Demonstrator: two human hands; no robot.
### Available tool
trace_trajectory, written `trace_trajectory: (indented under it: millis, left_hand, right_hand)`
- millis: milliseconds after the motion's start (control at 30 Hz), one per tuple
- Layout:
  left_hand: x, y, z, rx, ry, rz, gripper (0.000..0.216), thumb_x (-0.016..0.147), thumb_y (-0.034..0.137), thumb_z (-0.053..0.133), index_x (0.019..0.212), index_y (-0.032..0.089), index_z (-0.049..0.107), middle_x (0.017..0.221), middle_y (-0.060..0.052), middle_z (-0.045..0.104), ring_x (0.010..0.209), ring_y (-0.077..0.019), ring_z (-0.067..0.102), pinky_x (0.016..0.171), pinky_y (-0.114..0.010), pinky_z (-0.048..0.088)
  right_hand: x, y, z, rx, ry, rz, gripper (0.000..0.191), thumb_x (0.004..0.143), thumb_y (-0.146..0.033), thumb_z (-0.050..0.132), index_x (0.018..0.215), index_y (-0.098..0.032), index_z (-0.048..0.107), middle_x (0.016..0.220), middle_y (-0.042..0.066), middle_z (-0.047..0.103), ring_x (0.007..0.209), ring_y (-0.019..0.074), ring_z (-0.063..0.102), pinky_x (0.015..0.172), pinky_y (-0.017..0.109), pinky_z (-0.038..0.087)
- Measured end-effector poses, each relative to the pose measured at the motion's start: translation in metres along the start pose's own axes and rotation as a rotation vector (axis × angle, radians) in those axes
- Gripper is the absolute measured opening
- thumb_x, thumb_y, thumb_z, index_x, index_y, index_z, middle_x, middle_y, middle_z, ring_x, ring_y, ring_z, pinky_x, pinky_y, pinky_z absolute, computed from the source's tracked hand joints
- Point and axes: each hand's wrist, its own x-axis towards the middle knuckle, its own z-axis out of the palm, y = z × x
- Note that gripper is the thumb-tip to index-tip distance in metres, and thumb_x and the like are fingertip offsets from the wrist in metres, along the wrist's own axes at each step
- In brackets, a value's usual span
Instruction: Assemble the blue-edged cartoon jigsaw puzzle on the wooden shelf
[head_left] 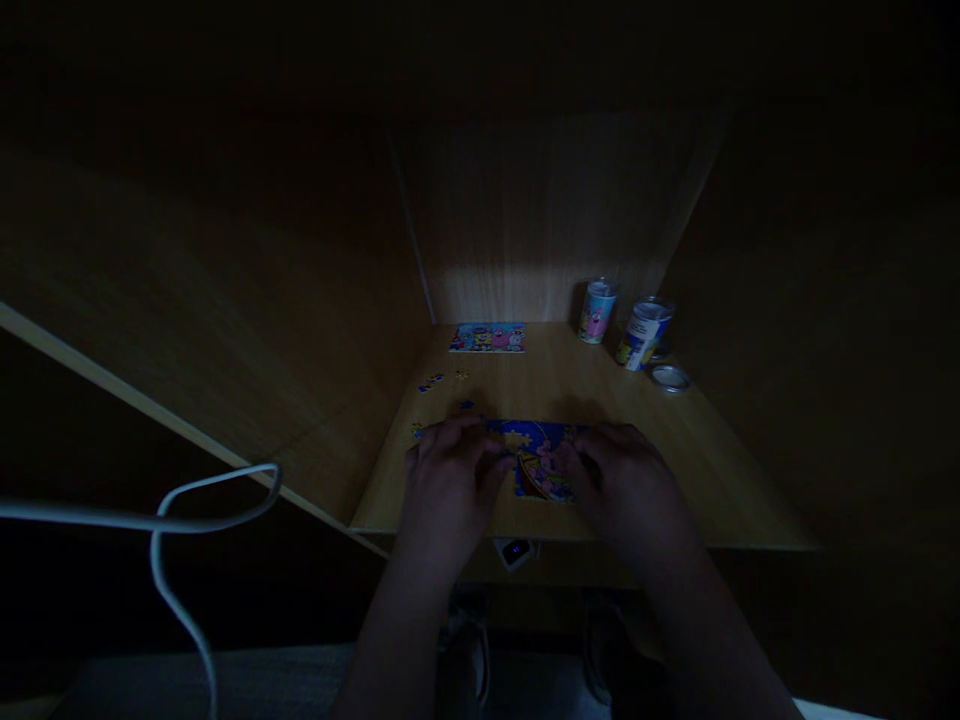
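A partly assembled jigsaw puzzle, mostly blue with yellow and pink, lies near the front edge of the wooden shelf. Its left part has a gap where the wood shows. My left hand is at the left side of the puzzle, thumb and index finger pinched around what looks like a small puzzle piece; the dim light hides its details. At the right side, my right hand has its fingers curled onto the puzzle's edge, gripping it. Loose puzzle pieces lie scattered behind and left of my left hand.
A colourful cartoon picture lies at the back left. Two printed cans stand at the back right, with a round metal lid beside them. Side panels enclose the shelf. A white cable hangs at left; a small device sits below the edge.
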Motion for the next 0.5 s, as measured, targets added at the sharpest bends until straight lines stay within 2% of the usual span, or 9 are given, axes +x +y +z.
trace_trajectory:
  millis: [167,300,400,500]
  left_hand:
    - [0.0009,-0.0022,0.0004,-0.027,0.001,0.002,0.016,0.093,0.021,0.089,0.102,0.028,0.079,0.139,-0.007,0.075,0.133,-0.0374,0.065,0.112,-0.063,0.049]
    - [0.0007,-0.003,0.0003,-0.088,0.027,0.048,0.016,0.094,0.015,0.087,0.1,0.026,0.076,0.136,-0.008,0.075,0.131,-0.0351,0.066,0.11,-0.059,0.05]
    - [0.0003,-0.0017,-0.0024,-0.185,-0.022,0.146,0.016,0.097,0.011,0.081,0.096,0.026,0.074,0.123,-0.005,0.078,0.119,-0.0293,0.07,0.104,-0.051,0.052]
    - [-0.0009,-0.0005,-0.0064,-0.289,-0.091,0.23,0.014,0.101,0.015,0.079,0.096,0.026,0.073,0.104,0.0,0.08,0.102,-0.0236,0.071,0.097,-0.045,0.052]
  right_hand:
    - [0.0001,0.0003,0.0002,0.008,0.009,-0.006,0.023,0.11,-0.034,0.059,0.093,-0.024,0.071,0.096,0.008,0.074,0.098,0.0282,0.066,0.089,0.042,0.049]
    - [0.0003,0.0009,0.0004,0.014,0.012,-0.011,0.023,0.11,-0.033,0.059,0.092,-0.025,0.071,0.096,0.008,0.075,0.098,0.0276,0.066,0.088,0.04,0.048]
    - [0.0005,0.0,-0.0004,0.009,0.015,-0.004,0.024,0.109,-0.032,0.059,0.089,-0.024,0.069,0.095,0.008,0.075,0.097,0.0276,0.065,0.087,0.04,0.048]
    - [0.0008,-0.0001,-0.0007,0.018,0.006,-0.001,0.026,0.11,-0.033,0.057,0.088,-0.024,0.068,0.093,0.008,0.074,0.096,0.0272,0.066,0.087,0.041,0.048]
